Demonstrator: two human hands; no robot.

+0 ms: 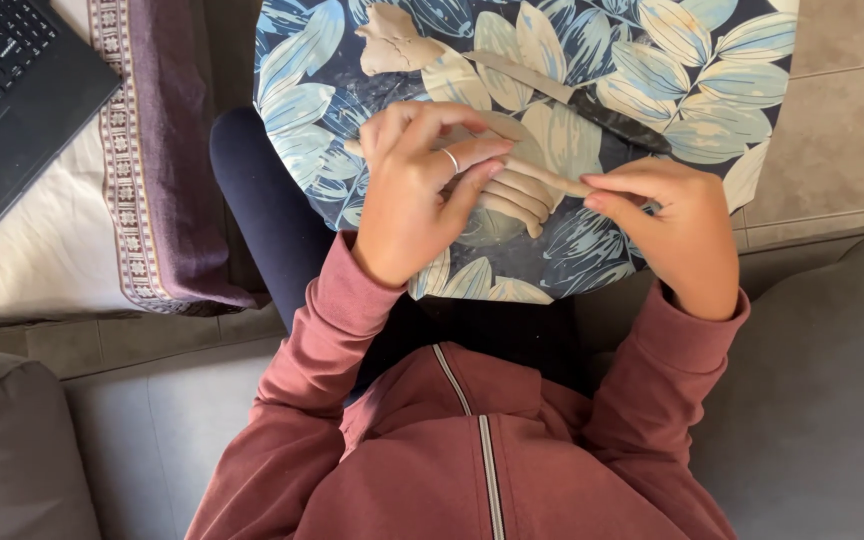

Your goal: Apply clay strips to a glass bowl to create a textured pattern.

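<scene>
A round tray (pixel 712 60) printed with blue and cream leaves fills the upper middle of the frame, resting across the lap of a person in a dark red zipped jacket (pixel 472 450). A laptop (pixel 12 90) is seen at the upper left on a white cloth with a purple border (pixel 152 150).

At the centre of the frame a coiled clay piece (pixel 512 195) of stacked rolls is held over the tray. It is steadied by the left hand (pixel 417 190), whose fingers are curled around its near side. One clay coil (pixel 552 180) runs out toward the right, and its end is pinched between thumb and fingertips of the right hand (pixel 677 230).

A flat clay strip (pixel 522 75) and a dark, clay-smeared knife (pixel 617 122) lie above, with a spare clay lump (pixel 392 45) at the upper middle.

The thin coil could probably be stretched or snapped if the pinch is pulled outward. The stacked rolls may be squashed by too firm a grip. The tray seems loosely balanced and might tip, sliding the knife off.
</scene>
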